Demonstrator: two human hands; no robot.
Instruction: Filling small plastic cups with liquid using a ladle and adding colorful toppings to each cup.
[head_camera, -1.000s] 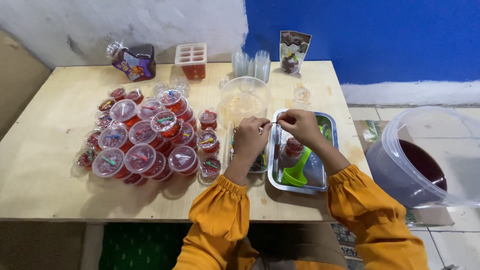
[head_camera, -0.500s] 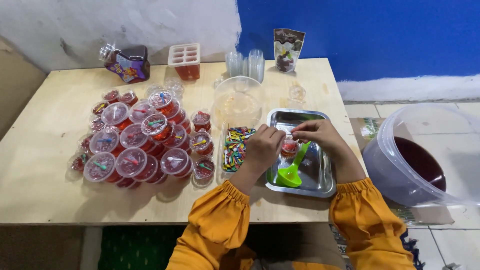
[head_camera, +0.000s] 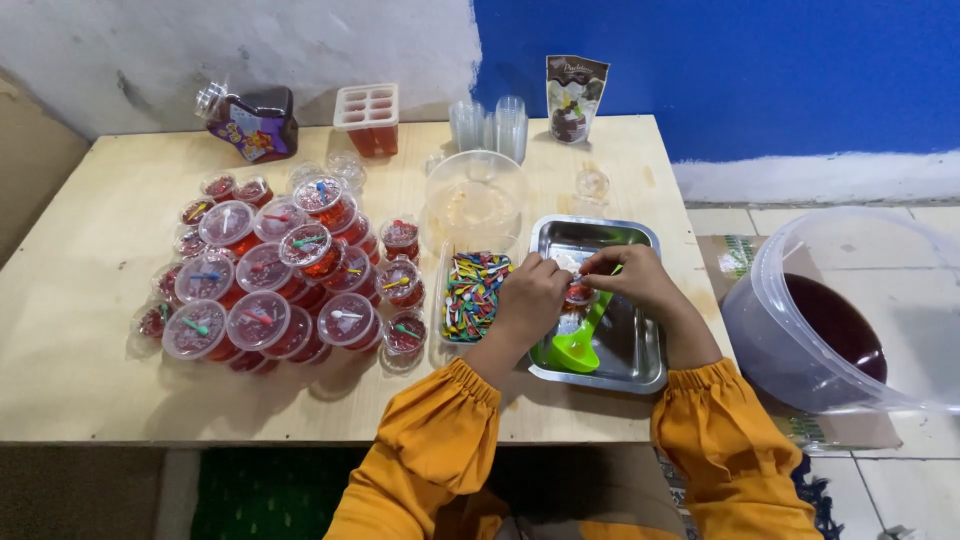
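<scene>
Over the steel tray (head_camera: 640, 362), my left hand (head_camera: 531, 299) and right hand (head_camera: 630, 280) pinch one small red jelly cup (head_camera: 578, 294); many lidded, spooned cups (head_camera: 262, 285) stacked left, red liquid remaining in the clear bucket (head_camera: 830, 325) right.

On the desk (head_camera: 100, 380), stacked lidded cups (head_camera: 270, 280) sit left of the tray (head_camera: 645, 370); a bucket (head_camera: 830, 320) stands on the floor, right.

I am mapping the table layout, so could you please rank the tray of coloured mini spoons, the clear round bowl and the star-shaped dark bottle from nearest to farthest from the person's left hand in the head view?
From the left hand:
1. Tray of coloured mini spoons, right beside it, to its left.
2. Clear round bowl, farther up the table.
3. Star-shaped dark bottle, at the far left corner.
</scene>
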